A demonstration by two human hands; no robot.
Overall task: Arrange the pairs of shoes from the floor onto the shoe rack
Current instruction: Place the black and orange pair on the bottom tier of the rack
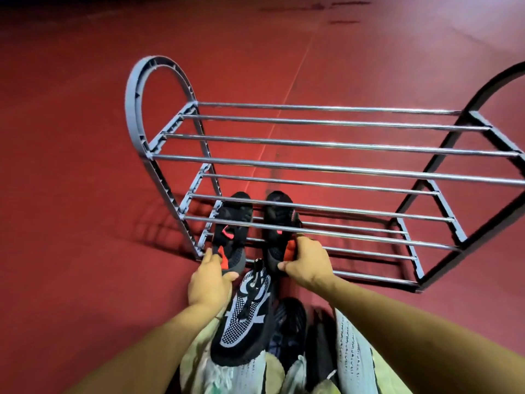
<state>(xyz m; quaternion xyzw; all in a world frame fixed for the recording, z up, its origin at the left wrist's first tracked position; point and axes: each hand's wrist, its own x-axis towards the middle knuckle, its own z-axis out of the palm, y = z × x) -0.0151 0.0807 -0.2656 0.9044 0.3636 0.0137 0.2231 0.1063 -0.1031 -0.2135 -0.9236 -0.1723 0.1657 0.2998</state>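
Note:
A three-tier shoe rack [312,166] of chrome bars with grey arched ends stands on the red floor. Two black shoes with red heel tabs lie toes-first on its lowest tier at the left end. My left hand [210,280] grips the heel of the left black shoe [235,220]. My right hand [308,264] grips the heel of the right black shoe [279,217]. The upper two tiers hold no shoes. A black-and-white knit sneaker [247,317] lies on the floor pile just behind my hands.
Several more shoes sit heaped at the bottom of the view: a dark shoe [289,325] and pale grey-white knit shoes [353,354]. Red floor [71,194] stretches all around the rack.

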